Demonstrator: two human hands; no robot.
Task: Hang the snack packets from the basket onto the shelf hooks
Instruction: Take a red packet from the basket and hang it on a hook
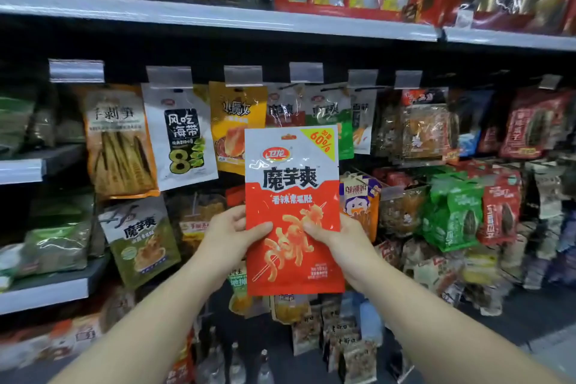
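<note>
A red and silver snack packet (291,184) is held upright in front of the shelf. My left hand (229,235) pinches its left edge with the thumb on the front. My right hand (335,235) pinches its right edge the same way. The packet's top sits just below a row of hooks (307,84) that carry hanging packets, among them a similar red and silver packet (285,106) and a green one (330,112) behind it. The basket is out of view.
Other hanging packets fill the row: a bamboo-shoot packet (120,140), a white seaweed packet (180,137) and a yellow packet (237,125). A metal shelf edge (218,20) runs above. More packets crowd the lower hooks and the right side.
</note>
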